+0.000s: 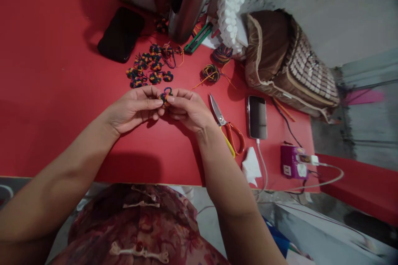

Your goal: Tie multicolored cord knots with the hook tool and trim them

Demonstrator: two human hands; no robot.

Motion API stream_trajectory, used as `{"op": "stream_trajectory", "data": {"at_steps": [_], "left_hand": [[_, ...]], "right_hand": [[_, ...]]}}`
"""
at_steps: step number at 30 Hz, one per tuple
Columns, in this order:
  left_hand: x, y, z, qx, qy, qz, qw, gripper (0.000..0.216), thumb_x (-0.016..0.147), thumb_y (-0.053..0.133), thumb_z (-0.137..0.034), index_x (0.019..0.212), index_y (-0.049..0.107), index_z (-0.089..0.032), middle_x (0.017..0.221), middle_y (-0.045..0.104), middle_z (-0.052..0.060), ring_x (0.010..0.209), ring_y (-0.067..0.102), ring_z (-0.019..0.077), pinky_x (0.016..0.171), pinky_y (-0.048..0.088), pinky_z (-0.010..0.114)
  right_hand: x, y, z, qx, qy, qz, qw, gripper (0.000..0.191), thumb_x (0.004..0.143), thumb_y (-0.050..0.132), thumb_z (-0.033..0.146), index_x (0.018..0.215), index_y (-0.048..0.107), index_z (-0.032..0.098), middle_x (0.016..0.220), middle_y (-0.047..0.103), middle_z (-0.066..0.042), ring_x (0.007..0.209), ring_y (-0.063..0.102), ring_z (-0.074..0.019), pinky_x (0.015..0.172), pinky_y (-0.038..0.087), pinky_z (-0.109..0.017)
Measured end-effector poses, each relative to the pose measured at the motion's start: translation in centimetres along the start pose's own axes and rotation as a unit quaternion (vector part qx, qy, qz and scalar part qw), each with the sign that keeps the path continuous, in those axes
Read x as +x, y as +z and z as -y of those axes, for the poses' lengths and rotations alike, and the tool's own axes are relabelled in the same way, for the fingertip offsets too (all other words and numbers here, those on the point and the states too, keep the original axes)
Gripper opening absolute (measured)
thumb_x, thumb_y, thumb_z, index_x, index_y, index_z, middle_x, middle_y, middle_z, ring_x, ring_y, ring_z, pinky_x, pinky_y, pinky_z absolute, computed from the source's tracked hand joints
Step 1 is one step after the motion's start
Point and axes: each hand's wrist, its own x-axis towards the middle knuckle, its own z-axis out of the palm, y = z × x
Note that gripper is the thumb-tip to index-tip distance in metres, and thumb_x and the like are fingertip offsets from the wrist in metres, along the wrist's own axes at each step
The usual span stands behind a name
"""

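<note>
Both hands meet over the middle of the red table (46,91), pinching one small multicoloured crochet piece (164,97) between their fingertips. My left hand (132,107) grips it from the left with thumb and fingers closed. From the right, my right hand (189,109) holds the same piece. Just beyond the hands lies a cluster of several similar crochet pieces (149,68) with loose yarn ends.
Scissors (225,124) with red and yellow handles lie right of my right hand. A phone (257,116) on a cable and a purple power adapter (294,161) sit further right. Yarn bundles (211,72), a black pouch (121,35), a metal cylinder (191,0) and a brown bag (286,62) stand behind.
</note>
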Motion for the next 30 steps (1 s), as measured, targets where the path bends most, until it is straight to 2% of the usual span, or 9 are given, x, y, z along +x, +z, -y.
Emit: {"op": "stream_trajectory", "data": {"at_steps": [6,10,13,16,20,24,30], "left_hand": [[-0.12,0.31,0.13,-0.005,-0.001,-0.017,1.0,0.049,0.062,0.12,-0.031,0.08,0.078,-0.013,0.068,0.073,0.004,0.056,0.067,0.0123,0.048,0.053,0.017],[-0.14,0.23,0.09,-0.007,-0.005,-0.008,1.0,0.042,0.07,0.117,-0.033,0.081,0.081,-0.014,0.068,0.073,0.005,0.053,0.063,0.012,0.046,0.052,0.018],[-0.06,0.12,0.09,-0.019,-0.003,-0.008,1.0,0.04,0.071,0.115,-0.03,0.085,0.083,-0.012,0.071,0.075,0.006,0.058,0.067,0.013,0.048,0.054,0.018],[0.0,0.27,0.1,-0.012,0.002,-0.018,1.0,0.04,0.066,0.116,-0.02,0.088,0.084,-0.011,0.071,0.075,0.005,0.057,0.067,0.0124,0.049,0.054,0.018],[-0.03,0.74,0.07,0.011,0.012,-0.023,1.0,0.032,0.067,0.11,-0.011,0.081,0.082,-0.011,0.065,0.07,0.002,0.054,0.062,0.0096,0.05,0.05,0.018],[0.01,0.71,0.01,0.011,0.014,-0.029,0.999,0.032,0.065,0.109,-0.012,0.08,0.081,-0.011,0.068,0.073,0.003,0.056,0.065,0.0105,0.051,0.052,0.018],[0.06,0.21,-0.18,0.0,0.003,-0.029,1.0,0.031,0.066,0.106,-0.015,0.081,0.08,-0.012,0.071,0.075,0.005,0.058,0.068,0.0122,0.05,0.055,0.018]], "right_hand": [[0.17,0.03,-0.11,0.012,-0.008,-0.002,1.0,0.053,0.066,0.112,0.044,0.074,0.066,0.019,0.054,0.05,0.013,0.046,0.019,0.0005,0.044,0.013,-0.018],[0.12,0.02,-0.06,0.016,-0.009,-0.004,1.0,0.056,0.067,0.112,0.049,0.073,0.064,0.02,0.053,0.043,0.015,0.047,0.017,-0.0004,0.045,0.015,-0.018],[0.1,-0.03,-0.09,0.024,-0.004,-0.01,1.0,0.056,0.068,0.112,0.048,0.074,0.064,0.021,0.053,0.041,0.016,0.048,0.018,-0.001,0.045,0.019,-0.018],[0.19,-0.13,-0.19,0.037,-0.001,-0.011,0.999,0.054,0.07,0.111,0.045,0.076,0.064,0.02,0.054,0.041,0.016,0.048,0.018,-0.0009,0.045,0.021,-0.018],[0.33,-0.38,-0.26,0.055,-0.009,0.002,0.998,0.051,0.07,0.111,0.042,0.076,0.067,0.019,0.054,0.04,0.016,0.048,0.018,-0.0002,0.044,0.02,-0.016],[0.33,-0.74,-0.18,0.046,-0.026,0.005,0.999,0.049,0.071,0.111,0.044,0.077,0.07,0.018,0.056,0.042,0.015,0.049,0.018,-0.0002,0.044,0.019,-0.017],[0.26,-0.62,-0.06,0.027,-0.047,-0.017,0.998,0.044,0.077,0.105,0.05,0.081,0.073,0.019,0.058,0.036,0.015,0.051,0.018,-0.0031,0.046,0.016,-0.021]]}}
